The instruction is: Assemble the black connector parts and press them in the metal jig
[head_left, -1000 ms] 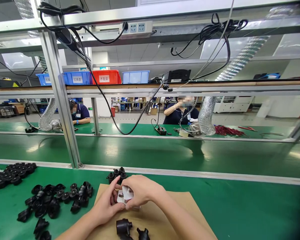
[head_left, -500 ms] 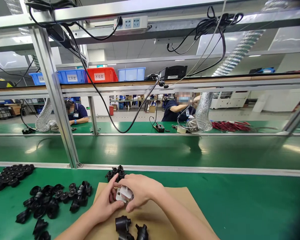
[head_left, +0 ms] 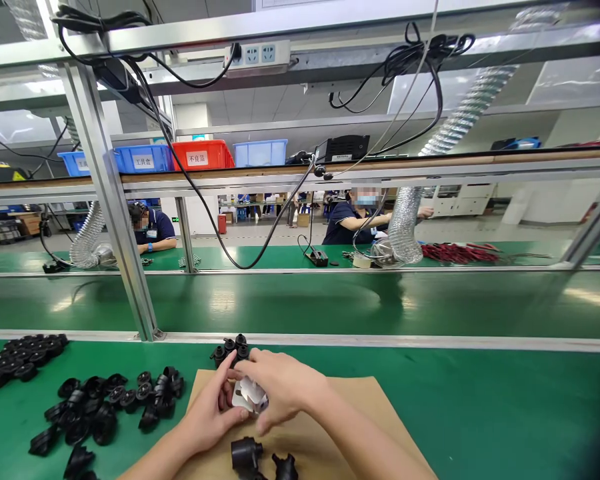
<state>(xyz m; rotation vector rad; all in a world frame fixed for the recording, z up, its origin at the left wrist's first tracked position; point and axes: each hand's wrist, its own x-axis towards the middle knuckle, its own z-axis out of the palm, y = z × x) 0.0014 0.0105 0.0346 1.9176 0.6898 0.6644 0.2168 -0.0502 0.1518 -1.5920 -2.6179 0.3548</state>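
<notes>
Over a brown cardboard sheet point(head_left: 325, 433), my left hand point(head_left: 210, 408) curls around a small white and silvery piece point(head_left: 243, 395) from the left. My right hand point(head_left: 287, 387) covers the same piece from above and the right, its fingers bent around it. Much of the piece is hidden by my fingers, so its exact kind does not show. Just beyond my fingertips stands a small group of black plastic fittings point(head_left: 230, 348). Nearer to me, below my hands, lie a black cylindrical housing point(head_left: 246, 453) and another black fitting point(head_left: 285, 467).
Loose black plastic parts point(head_left: 87, 407) spread over the green table at left, with rows of round black parts point(head_left: 23, 357) behind. A metal post point(head_left: 113, 200) rises at left. A black cable point(head_left: 225, 253) hangs ahead. Across the bench, a person point(head_left: 353, 217) sits near red wires point(head_left: 457, 253).
My right hand has shifted slightly on the white and silvery piece, which now looks tilted differently. Across the bench, the person's arm has stretched out to the right.
</notes>
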